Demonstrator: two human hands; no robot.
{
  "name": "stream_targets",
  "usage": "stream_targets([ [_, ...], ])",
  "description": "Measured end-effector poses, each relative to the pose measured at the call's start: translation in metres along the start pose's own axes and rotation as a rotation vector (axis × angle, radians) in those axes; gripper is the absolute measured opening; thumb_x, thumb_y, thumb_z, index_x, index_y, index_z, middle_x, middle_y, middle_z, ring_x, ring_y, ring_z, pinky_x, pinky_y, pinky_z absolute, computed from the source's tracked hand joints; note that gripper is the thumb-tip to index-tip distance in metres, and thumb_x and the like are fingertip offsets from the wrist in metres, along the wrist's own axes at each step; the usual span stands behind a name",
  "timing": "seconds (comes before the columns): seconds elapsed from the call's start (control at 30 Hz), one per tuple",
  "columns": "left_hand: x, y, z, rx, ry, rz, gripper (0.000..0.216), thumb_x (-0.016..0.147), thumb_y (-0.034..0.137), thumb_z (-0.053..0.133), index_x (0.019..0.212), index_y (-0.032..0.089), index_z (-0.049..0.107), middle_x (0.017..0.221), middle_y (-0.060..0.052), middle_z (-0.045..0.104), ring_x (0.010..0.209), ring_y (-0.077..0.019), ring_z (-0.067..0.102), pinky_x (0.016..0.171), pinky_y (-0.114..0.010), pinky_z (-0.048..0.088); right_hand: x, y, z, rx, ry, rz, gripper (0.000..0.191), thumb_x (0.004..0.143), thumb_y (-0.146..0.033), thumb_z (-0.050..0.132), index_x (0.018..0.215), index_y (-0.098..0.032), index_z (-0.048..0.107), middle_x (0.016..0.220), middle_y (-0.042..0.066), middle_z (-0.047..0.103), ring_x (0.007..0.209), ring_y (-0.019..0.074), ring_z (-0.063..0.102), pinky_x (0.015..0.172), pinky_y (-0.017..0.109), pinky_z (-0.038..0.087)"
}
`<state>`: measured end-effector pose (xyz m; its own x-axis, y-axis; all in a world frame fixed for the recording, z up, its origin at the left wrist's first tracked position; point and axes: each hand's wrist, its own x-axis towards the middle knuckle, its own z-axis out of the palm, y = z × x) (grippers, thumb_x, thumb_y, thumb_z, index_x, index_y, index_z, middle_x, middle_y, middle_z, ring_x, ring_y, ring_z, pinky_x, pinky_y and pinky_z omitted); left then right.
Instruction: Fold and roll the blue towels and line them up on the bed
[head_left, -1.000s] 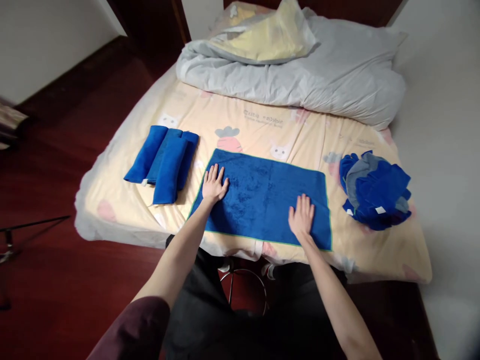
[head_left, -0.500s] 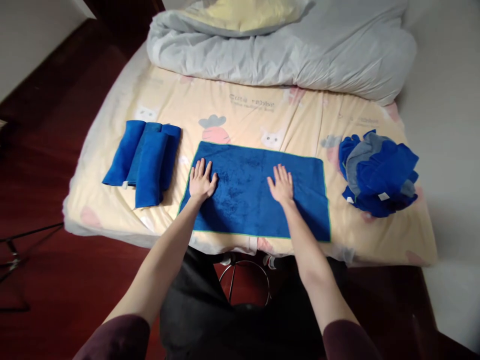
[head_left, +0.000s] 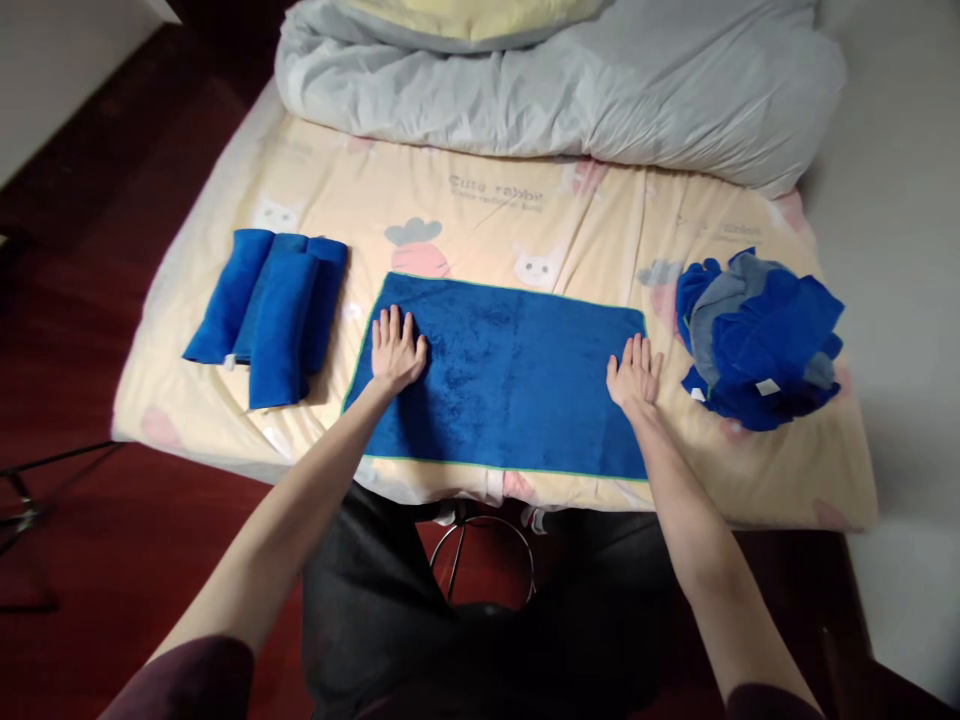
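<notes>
A blue towel [head_left: 510, 380] with a thin green edge lies spread flat on the bed in front of me. My left hand [head_left: 397, 350] rests palm down near its left edge, fingers apart and holding nothing. At the towel's right edge, my right hand [head_left: 634, 374] also lies flat with fingers stretched out, partly over the border. Left of the towel is a stack of rolled blue towels [head_left: 277, 315], one on top of the others. On the right sits a crumpled heap of blue and grey towels [head_left: 761, 340] with white tags.
The bed [head_left: 480, 235] has a pale sheet printed with carrots and rabbits. A bunched grey quilt [head_left: 525, 105] and a yellow pillow [head_left: 480, 15] lie along its far side. A wall [head_left: 907, 330] stands to the right; a round-framed metal stool [head_left: 532, 570] is below me.
My right hand has slid rightward across the towel to its right edge. My left hand stays flat near the left edge. The view has shifted slightly.
</notes>
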<state>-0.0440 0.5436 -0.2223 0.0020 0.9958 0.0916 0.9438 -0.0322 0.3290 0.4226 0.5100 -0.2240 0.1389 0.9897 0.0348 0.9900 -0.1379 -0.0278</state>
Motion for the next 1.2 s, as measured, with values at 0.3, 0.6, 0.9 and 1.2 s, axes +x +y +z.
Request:
stream_targets([
  [0.3, 0.043, 0.132, 0.069, -0.119, -0.143, 0.417, 0.070, 0.101, 0.042, 0.038, 0.164, 0.012, 0.034, 0.173, -0.012, 0.021, 0.162, -0.0356, 0.006, 0.131, -0.058, 0.001, 0.040, -0.177, -0.004, 0.392, -0.163, -0.448, 0.065, 0.101, -0.019, 0.032, 0.164, -0.008, 0.028, 0.173, 0.009, 0.023, 0.162, 0.0220, 0.016, 0.133, 0.047, 0.009],
  [0.6, 0.080, 0.076, 0.052, -0.070, -0.101, 0.338, 0.062, 0.106, 0.048, 0.031, 0.161, 0.024, 0.041, 0.173, -0.006, 0.025, 0.162, -0.0325, 0.012, 0.130, -0.060, 0.002, 0.072, -0.144, 0.009, 0.372, -0.094, -0.393, 0.063, 0.107, -0.036, 0.033, 0.165, -0.011, 0.028, 0.174, 0.009, 0.020, 0.162, 0.0217, 0.015, 0.134, 0.048, 0.007],
  [0.9, 0.099, 0.006, 0.027, 0.024, -0.076, 0.185, 0.068, 0.105, 0.056, 0.027, 0.164, 0.022, 0.034, 0.174, -0.006, 0.018, 0.162, -0.0277, 0.008, 0.131, -0.053, 0.002, 0.086, -0.058, 0.010, 0.271, -0.056, -0.243, 0.066, 0.108, -0.044, 0.029, 0.167, -0.015, 0.022, 0.174, 0.010, 0.020, 0.162, 0.0235, 0.015, 0.132, 0.053, 0.011],
  [1.2, 0.123, -0.047, 0.025, 0.003, -0.108, 0.138, 0.072, 0.108, 0.054, 0.031, 0.165, 0.010, 0.025, 0.176, -0.007, 0.005, 0.162, -0.0275, -0.005, 0.129, -0.053, -0.010, 0.094, 0.008, 0.016, 0.099, -0.053, -0.097, 0.068, 0.109, -0.047, 0.021, 0.168, -0.013, 0.015, 0.175, 0.012, 0.015, 0.162, 0.0236, 0.013, 0.132, 0.052, 0.015],
])
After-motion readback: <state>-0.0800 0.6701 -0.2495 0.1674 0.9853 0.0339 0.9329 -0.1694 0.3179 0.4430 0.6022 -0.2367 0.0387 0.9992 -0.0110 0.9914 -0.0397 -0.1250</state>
